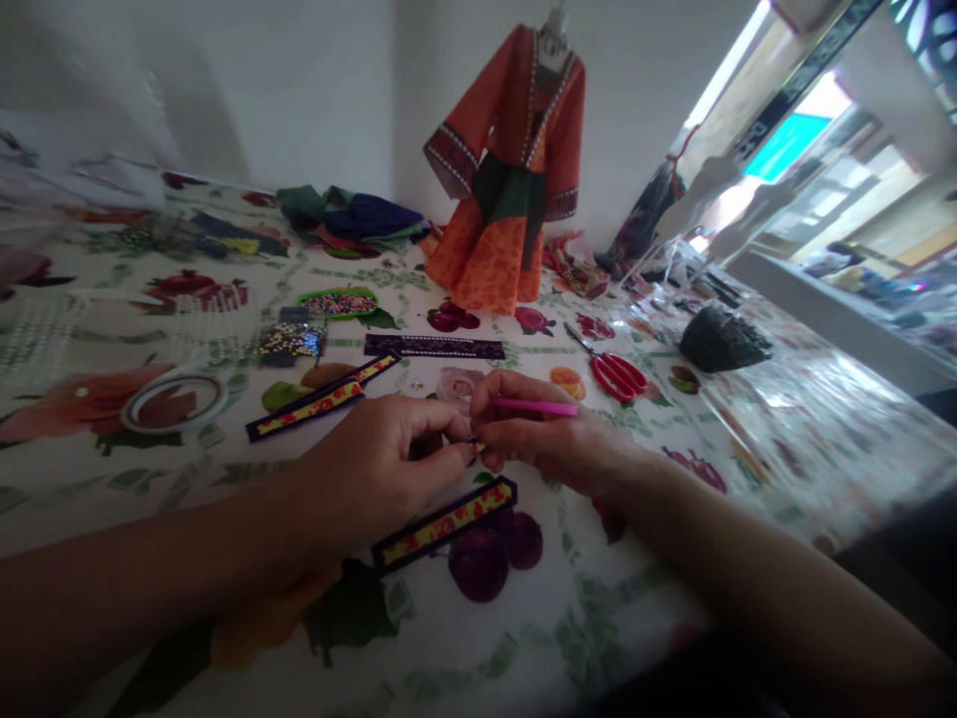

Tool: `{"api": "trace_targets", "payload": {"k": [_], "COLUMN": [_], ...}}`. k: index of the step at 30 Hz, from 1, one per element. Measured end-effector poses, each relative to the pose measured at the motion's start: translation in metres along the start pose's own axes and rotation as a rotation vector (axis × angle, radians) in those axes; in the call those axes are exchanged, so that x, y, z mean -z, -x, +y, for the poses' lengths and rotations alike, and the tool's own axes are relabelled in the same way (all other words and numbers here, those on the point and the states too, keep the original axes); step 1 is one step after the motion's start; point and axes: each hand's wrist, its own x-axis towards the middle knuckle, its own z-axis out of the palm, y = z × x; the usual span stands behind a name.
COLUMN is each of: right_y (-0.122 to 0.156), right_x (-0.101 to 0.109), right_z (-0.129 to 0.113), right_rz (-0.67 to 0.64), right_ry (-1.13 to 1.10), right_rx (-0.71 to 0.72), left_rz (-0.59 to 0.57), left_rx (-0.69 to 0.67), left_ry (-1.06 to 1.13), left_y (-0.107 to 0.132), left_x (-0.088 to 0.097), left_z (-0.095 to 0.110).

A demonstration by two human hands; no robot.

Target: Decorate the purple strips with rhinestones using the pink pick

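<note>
My left hand (389, 449) is closed in a pinch, thumb against fingers. A small bit of yellow-and-dark patterned strip (478, 447) shows at its fingertips; the rest is hidden by the hand. Facing it, my right hand (553, 434) has its fingers closed around a thin pink stick (534, 407), and its fingertips meet the same strip. Just below both hands lies a dark-edged strip with a yellow and red floral middle (449, 524). Similar floral strips (306, 411) lie beyond my left hand. A dark strip with white dots (434, 347) is farther back.
Red-handled scissors (619, 376) lie to the right, near a dark rounded object (724, 339). A green tray of beads (339, 302), shiny rhinestones (290, 341) and a tape roll (173, 399) are on the left. A small orange dress on a stand (508, 179) rises behind.
</note>
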Motion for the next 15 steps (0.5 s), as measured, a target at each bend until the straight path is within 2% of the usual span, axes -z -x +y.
{"api": "trace_targets", "payload": {"k": [6, 15], "right_y": [-0.0004, 0.0009], "right_x": [0.0004, -0.0025], "right_z": [-0.0002, -0.0039], "right_rz": [-0.014, 0.005], "right_ry": [-0.025, 0.059], "right_rx": [0.002, 0.011], "left_rz": [-0.001, 0.012], "left_rx": [0.016, 0.007], "left_ry": [0.008, -0.018], "left_y": [-0.0006, -0.0010], "left_x": [-0.0010, -0.0005], "left_z": [-0.0018, -0.0021]}}
